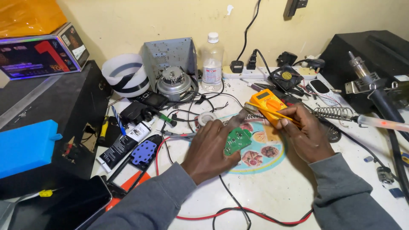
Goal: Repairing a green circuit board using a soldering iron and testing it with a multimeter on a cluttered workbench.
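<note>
- Small green circuit board [237, 140], irregular in outline with tiny parts on its face, is held just above the white worktop [272, 191], over a round colourful printed sticker [260, 151] near the middle of the bench.
- The left hand [211, 147] has its fingers curled around the board's left edge, pinching it, with the forefinger stretched up and forward past the board's top.
- The right hand [304, 136] is closed in a pen-like pinch on a thin yellow probe [268, 111], whose tip points left towards the left forefinger, just above the board.
- An orange-yellow handheld multimeter [267, 102] lies just behind the probe, close to the right hand's knuckles.
- A coiled metal soldering-iron stand [334, 113] sits to the right of the meter, with a clear-handled iron [381, 123] beside it.
- A clear plastic bottle with a white cap [211, 61] stands at the back by the wall, next to a grey metal housing with a round motor part [172, 70].
- Red and black wires [247, 213] trail across the worktop in front of the grey sleeves.
- A blue plastic case [25, 147] rests on the dark surface well to the left.
</note>
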